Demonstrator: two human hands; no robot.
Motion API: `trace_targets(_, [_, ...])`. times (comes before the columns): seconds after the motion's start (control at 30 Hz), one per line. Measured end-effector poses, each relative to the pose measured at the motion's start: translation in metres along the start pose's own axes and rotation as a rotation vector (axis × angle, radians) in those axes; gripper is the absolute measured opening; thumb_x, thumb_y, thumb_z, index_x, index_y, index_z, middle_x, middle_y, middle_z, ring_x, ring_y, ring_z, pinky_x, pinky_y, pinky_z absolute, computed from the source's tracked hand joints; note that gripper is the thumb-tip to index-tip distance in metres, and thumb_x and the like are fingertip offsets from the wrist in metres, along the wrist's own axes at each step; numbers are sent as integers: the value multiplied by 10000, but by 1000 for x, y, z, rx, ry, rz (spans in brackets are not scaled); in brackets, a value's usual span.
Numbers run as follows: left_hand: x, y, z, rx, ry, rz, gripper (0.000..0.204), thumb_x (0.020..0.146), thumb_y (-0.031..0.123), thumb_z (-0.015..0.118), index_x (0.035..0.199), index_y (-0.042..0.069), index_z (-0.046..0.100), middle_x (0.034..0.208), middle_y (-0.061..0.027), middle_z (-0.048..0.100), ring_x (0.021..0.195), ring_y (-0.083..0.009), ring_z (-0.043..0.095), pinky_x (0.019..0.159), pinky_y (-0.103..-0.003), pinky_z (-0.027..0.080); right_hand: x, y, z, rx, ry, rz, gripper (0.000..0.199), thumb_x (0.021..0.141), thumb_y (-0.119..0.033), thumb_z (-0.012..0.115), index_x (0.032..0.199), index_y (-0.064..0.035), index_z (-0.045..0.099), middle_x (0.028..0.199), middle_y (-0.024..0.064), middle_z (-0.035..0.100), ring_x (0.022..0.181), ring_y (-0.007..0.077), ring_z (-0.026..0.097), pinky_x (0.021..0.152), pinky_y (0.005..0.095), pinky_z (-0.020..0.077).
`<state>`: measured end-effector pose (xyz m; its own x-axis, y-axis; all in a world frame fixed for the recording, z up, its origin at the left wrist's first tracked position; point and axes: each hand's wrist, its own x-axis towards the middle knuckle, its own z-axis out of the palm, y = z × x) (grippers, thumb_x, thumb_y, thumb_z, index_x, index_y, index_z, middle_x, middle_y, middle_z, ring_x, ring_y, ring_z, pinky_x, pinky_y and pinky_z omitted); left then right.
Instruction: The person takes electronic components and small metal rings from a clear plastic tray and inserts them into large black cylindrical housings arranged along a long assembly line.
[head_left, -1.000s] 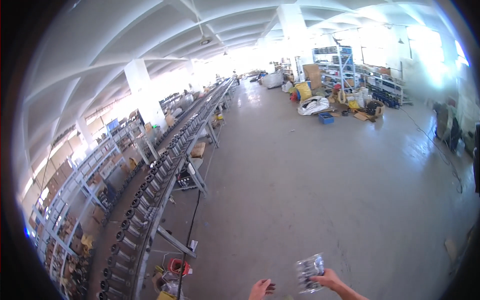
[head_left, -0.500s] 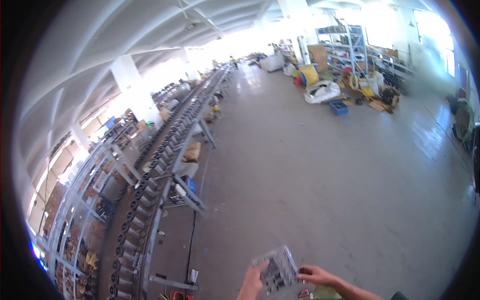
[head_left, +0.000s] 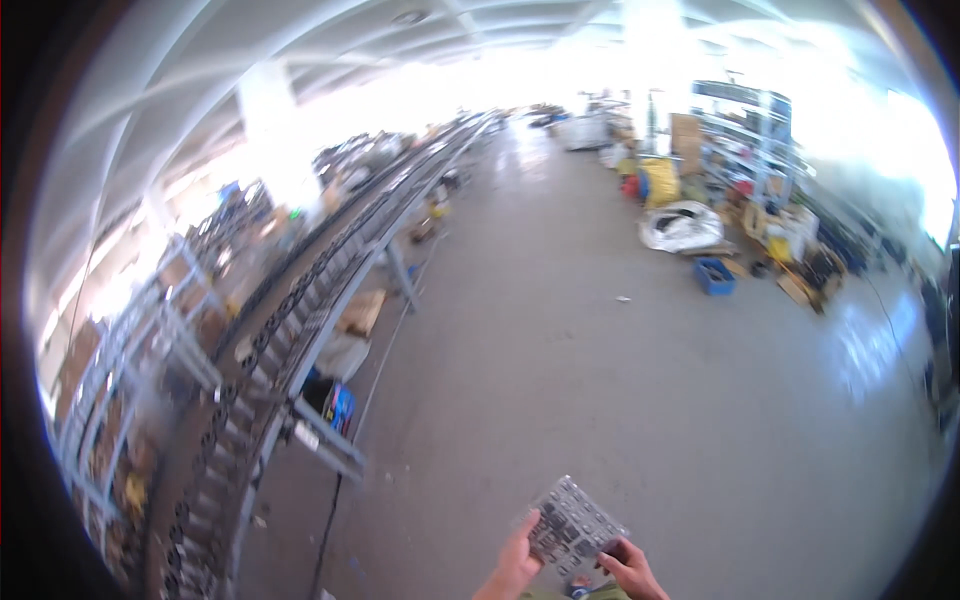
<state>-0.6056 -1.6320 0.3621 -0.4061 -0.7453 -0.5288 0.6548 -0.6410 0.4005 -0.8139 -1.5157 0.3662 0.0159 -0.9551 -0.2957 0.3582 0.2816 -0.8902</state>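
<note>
A flat, clear plastic tray-like piece (head_left: pixel 574 515) with rows of small dark and silvery shapes is held low in front of me, tilted over the floor. What the small shapes are is too blurred to tell. My left hand (head_left: pixel 518 557) grips its left edge with the thumb on top. At its lower right edge my right hand (head_left: pixel 631 570) closes on it, the thumb and fingers bent around the rim. Below the tray, part of a foot (head_left: pixel 580 582) shows.
A long roller conveyor (head_left: pixel 330 270) on grey legs runs along my left. Metal racks (head_left: pixel 140 380) stand beyond it. Far right are a blue bin (head_left: pixel 714 276), a white sack (head_left: pixel 683 228), a yellow sack (head_left: pixel 660 182) and shelving (head_left: pixel 745 130). Grey floor (head_left: pixel 520 350) stretches ahead.
The view has shifted; the conveyor and shelves sit differently in the picture. My right hand has come closer under the tray's lower right edge, and the tray has turned somewhat.
</note>
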Motion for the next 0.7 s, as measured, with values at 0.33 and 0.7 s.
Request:
trace_targets(0.33, [278, 244, 3, -367, 268, 319, 384, 1032, 309, 542, 1279, 21, 602, 1236, -121, 679, 1124, -306, 666, 1011, -504, 525, 474, -117, 52, -418, -531, 33, 205, 982, -137, 664, 1095, 25, 721, 943, 27, 720, 887, 83, 624, 786, 262, 516])
trace_targets(0.7, [703, 562, 214, 74, 71, -46, 355, 989, 297, 639, 1160, -14, 653, 1078, -130, 716, 936, -267, 711, 869, -428, 598, 861, -295, 66, -190, -61, -244, 108, 933, -82, 714, 931, 21, 749, 818, 22, 730, 764, 68, 620, 698, 244, 502])
